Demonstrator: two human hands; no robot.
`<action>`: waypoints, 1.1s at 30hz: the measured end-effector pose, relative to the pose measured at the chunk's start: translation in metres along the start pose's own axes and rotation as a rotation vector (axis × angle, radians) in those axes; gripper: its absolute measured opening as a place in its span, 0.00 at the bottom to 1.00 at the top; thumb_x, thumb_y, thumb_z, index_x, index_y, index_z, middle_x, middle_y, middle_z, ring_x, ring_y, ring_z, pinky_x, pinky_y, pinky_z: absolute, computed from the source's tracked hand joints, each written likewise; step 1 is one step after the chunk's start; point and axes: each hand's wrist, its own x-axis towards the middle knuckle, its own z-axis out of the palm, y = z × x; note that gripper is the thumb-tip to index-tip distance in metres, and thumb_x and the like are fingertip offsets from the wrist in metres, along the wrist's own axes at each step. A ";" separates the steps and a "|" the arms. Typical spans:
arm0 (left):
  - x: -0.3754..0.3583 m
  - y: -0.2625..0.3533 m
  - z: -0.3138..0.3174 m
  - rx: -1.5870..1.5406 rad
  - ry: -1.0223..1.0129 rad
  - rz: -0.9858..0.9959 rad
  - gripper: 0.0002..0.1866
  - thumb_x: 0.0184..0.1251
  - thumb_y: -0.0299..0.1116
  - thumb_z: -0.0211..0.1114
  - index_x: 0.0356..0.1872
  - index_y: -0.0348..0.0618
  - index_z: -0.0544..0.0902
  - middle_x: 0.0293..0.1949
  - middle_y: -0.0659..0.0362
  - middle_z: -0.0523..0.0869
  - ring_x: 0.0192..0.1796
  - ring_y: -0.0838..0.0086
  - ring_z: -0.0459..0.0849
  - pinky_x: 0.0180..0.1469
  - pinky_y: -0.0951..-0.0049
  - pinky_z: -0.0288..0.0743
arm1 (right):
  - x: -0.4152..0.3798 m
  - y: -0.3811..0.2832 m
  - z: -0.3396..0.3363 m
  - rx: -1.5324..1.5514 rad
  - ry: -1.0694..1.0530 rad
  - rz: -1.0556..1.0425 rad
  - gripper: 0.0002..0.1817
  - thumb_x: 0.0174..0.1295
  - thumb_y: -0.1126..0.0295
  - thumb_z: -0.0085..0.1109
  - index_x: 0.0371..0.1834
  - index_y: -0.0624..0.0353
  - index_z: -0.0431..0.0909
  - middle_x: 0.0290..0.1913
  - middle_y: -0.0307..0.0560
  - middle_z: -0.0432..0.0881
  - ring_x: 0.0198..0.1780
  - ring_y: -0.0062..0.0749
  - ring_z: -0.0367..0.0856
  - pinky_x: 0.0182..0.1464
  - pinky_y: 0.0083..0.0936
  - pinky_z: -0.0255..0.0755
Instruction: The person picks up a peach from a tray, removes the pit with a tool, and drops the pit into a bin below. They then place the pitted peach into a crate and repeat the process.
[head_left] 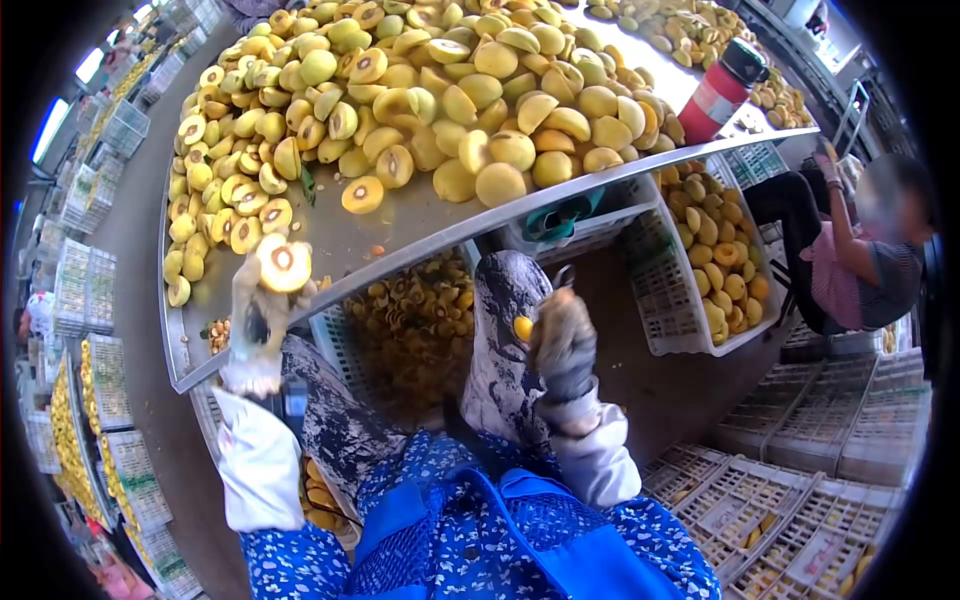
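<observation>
My left hand (258, 325), in a soiled pale glove, grips a peach half (285, 266) at the near left edge of the metal table (410, 240). Its cut face is turned up, showing a brown pit in the middle. My right hand (563, 345), in a dirty glove, is closed around a small tool (565, 277) with a curved dark metal tip, above my right knee. Most of the tool is hidden by the fist. A small yellow piece (523, 328) shows just left of that hand. A large heap of peach halves (430, 100) covers the table beyond my hands.
A red bottle (718, 92) with a black lid stands at the table's right edge. Below are a crate of fruit pieces (410, 320) between my knees and a crate of peaches (715, 250). A seated person (860, 240) is at the right, above stacked crates (770, 510).
</observation>
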 end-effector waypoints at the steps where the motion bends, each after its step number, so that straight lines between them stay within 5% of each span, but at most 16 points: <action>1: -0.010 -0.002 -0.003 -0.114 -0.014 0.008 0.28 0.68 0.50 0.50 0.59 0.37 0.67 0.44 0.51 0.80 0.33 0.68 0.81 0.33 0.75 0.75 | 0.013 0.000 -0.004 -0.187 0.030 -0.093 0.11 0.69 0.65 0.43 0.43 0.58 0.74 0.29 0.50 0.76 0.32 0.31 0.78 0.29 0.26 0.71; 3: -0.023 -0.016 -0.016 -0.450 -0.095 -0.042 0.29 0.69 0.51 0.49 0.58 0.34 0.68 0.47 0.44 0.79 0.36 0.60 0.83 0.35 0.70 0.79 | 0.034 0.018 -0.004 -0.677 0.123 -0.425 0.13 0.69 0.65 0.41 0.43 0.60 0.74 0.30 0.55 0.77 0.36 0.36 0.80 0.31 0.30 0.74; 4: -0.029 -0.024 -0.017 -0.613 -0.074 -0.093 0.29 0.69 0.51 0.49 0.56 0.33 0.70 0.45 0.41 0.79 0.37 0.54 0.83 0.35 0.64 0.82 | 0.032 -0.005 0.009 -0.263 -0.049 0.131 0.16 0.68 0.59 0.45 0.39 0.61 0.76 0.33 0.57 0.80 0.38 0.42 0.81 0.36 0.32 0.74; 5: -0.036 -0.032 -0.012 -0.633 -0.018 -0.094 0.28 0.69 0.51 0.49 0.53 0.32 0.72 0.43 0.41 0.80 0.35 0.54 0.84 0.33 0.64 0.82 | 0.034 0.006 0.027 -0.156 0.109 -0.182 0.18 0.66 0.56 0.48 0.35 0.61 0.77 0.37 0.57 0.81 0.39 0.44 0.80 0.40 0.33 0.73; 9: -0.061 -0.059 0.000 -0.706 0.054 -0.146 0.26 0.68 0.51 0.52 0.50 0.35 0.74 0.39 0.44 0.81 0.35 0.56 0.84 0.33 0.65 0.83 | 0.018 -0.032 0.047 -0.058 -0.011 -0.314 0.15 0.68 0.59 0.48 0.30 0.59 0.76 0.26 0.48 0.76 0.29 0.36 0.75 0.33 0.29 0.70; 11: -0.067 -0.071 0.005 -0.791 0.039 -0.199 0.26 0.68 0.52 0.51 0.49 0.36 0.75 0.38 0.45 0.82 0.34 0.56 0.84 0.34 0.65 0.82 | 0.011 -0.041 0.052 0.068 -0.090 -0.226 0.13 0.67 0.61 0.50 0.33 0.59 0.76 0.28 0.44 0.77 0.30 0.31 0.76 0.33 0.24 0.71; 14: -0.075 -0.091 0.015 -0.821 0.158 -0.270 0.26 0.68 0.52 0.51 0.49 0.36 0.75 0.38 0.44 0.83 0.35 0.55 0.84 0.36 0.64 0.82 | -0.019 -0.046 0.067 0.816 -0.396 0.309 0.12 0.66 0.65 0.54 0.43 0.63 0.77 0.37 0.42 0.81 0.38 0.24 0.80 0.38 0.13 0.75; 16: -0.080 -0.100 0.018 -0.837 0.166 -0.256 0.26 0.69 0.53 0.50 0.50 0.36 0.75 0.40 0.45 0.83 0.37 0.56 0.84 0.38 0.65 0.81 | -0.050 -0.064 0.082 0.407 -0.523 -0.003 0.15 0.65 0.67 0.54 0.49 0.66 0.75 0.39 0.48 0.82 0.39 0.30 0.82 0.39 0.19 0.78; 18: -0.085 -0.100 0.023 -0.774 0.170 -0.197 0.26 0.69 0.52 0.49 0.51 0.37 0.74 0.40 0.48 0.83 0.39 0.58 0.84 0.41 0.67 0.80 | -0.051 -0.056 0.087 -0.420 -0.497 -0.723 0.13 0.64 0.70 0.52 0.49 0.63 0.75 0.38 0.61 0.79 0.30 0.46 0.81 0.29 0.37 0.75; 19: -0.086 -0.102 0.024 -0.722 0.179 -0.178 0.26 0.69 0.51 0.49 0.52 0.37 0.74 0.40 0.49 0.82 0.39 0.59 0.84 0.41 0.67 0.80 | -0.053 -0.048 0.095 -0.494 -0.465 -0.891 0.12 0.63 0.71 0.51 0.49 0.62 0.75 0.38 0.65 0.77 0.28 0.50 0.80 0.27 0.42 0.73; 24: -0.095 -0.103 0.030 -0.540 0.210 -0.091 0.23 0.69 0.47 0.50 0.52 0.38 0.73 0.40 0.51 0.81 0.40 0.65 0.82 0.44 0.70 0.78 | -0.059 -0.043 0.106 -0.572 -0.657 -0.622 0.17 0.61 0.73 0.47 0.53 0.63 0.70 0.37 0.61 0.76 0.31 0.52 0.78 0.29 0.39 0.73; 33: -0.094 -0.121 0.041 -0.648 0.419 -0.047 0.20 0.66 0.43 0.55 0.47 0.34 0.73 0.32 0.51 0.80 0.32 0.68 0.80 0.35 0.73 0.76 | -0.068 -0.013 0.118 -0.733 -0.675 -0.798 0.24 0.56 0.72 0.49 0.58 0.67 0.65 0.36 0.62 0.74 0.29 0.53 0.77 0.30 0.42 0.73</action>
